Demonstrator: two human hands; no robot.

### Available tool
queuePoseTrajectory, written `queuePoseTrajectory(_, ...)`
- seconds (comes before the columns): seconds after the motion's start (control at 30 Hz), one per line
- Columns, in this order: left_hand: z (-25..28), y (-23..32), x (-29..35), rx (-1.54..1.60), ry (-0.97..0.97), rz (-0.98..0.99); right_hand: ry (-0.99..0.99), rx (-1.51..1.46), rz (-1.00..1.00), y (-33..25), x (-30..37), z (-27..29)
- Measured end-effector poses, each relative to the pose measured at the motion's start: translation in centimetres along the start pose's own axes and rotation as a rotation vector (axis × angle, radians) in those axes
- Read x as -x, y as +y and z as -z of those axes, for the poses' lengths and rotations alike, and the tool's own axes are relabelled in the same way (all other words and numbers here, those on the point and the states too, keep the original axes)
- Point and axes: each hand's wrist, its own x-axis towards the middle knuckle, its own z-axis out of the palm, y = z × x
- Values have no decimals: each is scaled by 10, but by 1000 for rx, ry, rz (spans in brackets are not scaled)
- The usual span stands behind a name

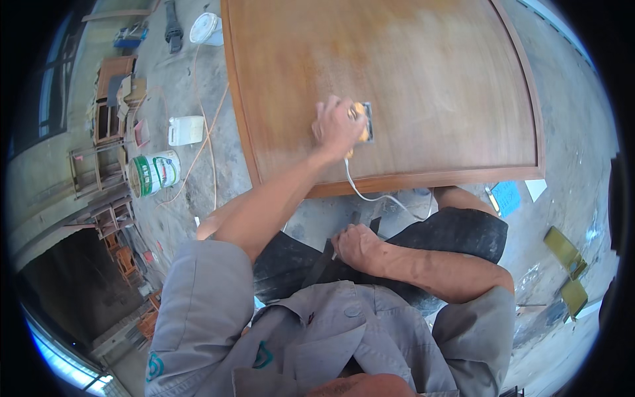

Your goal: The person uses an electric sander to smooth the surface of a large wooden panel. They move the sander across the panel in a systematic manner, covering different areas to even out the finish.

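My left hand [339, 126] is wrapped round a small yellow electric sander [361, 122] with a dark, flat base. The sander lies against the brown wooden panel [436, 86], near its middle. From the sander a white cord [360, 194] runs over the panel's near edge toward my knees. My right hand [360, 246] is closed in front of my lap, beside a dark flat strip [322, 263]. What its fingers hold, if anything, is too small to tell.
A raised wooden frame [539, 132] borders the panel. Left on the concrete floor are a green-and-white bucket [162, 173], a white jug [186, 130], a white pail [206, 29] and trailing hoses. At right lie blue paper [507, 198] and olive-yellow pieces [563, 248]. Wooden furniture [108, 165] stands far left.
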Motion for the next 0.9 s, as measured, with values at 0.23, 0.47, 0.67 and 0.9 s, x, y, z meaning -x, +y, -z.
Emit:
queuePoseTrajectory(0.23, 4, -4, 20, 31, 47, 5, -24, -34, -4, -5, -4, 14)
queuePoseTrajectory(0.47, 23, -31, -94, -56, 44, -55, -5, -42, -3, -13, 1, 8)
queuePoseTrajectory(0.67, 43, -31, -185, -112, 30, 23, -34, -93, -59, -6, -1, 20)
queuePoseTrajectory(0.9, 31, -26, -156, -81, 83, 8, 130, 46, -266, 31, -13, 44)
